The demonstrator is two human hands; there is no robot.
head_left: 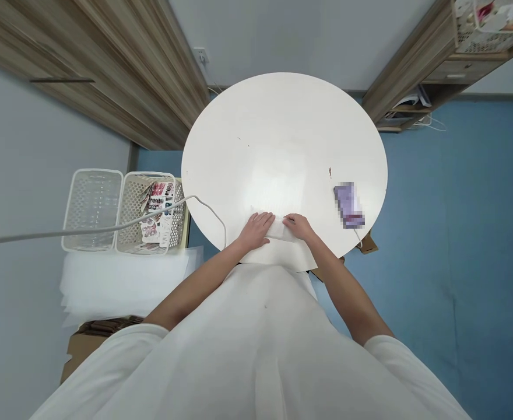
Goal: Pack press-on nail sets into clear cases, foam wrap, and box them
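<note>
A thin, whitish, partly see-through sheet lies at the near edge of the round white table, its outline faint against the top. My left hand rests flat on its left part, fingers stretched out and thumb apart. At the sheet's right side, my right hand has its fingers curled and pressed together on the sheet's edge. A small dark spot shows by those fingertips, too small to make out. Below the sheet, a white piece reaches toward my body over the table's edge.
A blurred purple object lies on the table's right side. At the left stand two white baskets, one with patterned cards. A pale cable crosses them onto the table. Stacked white sheets and cardboard lie below.
</note>
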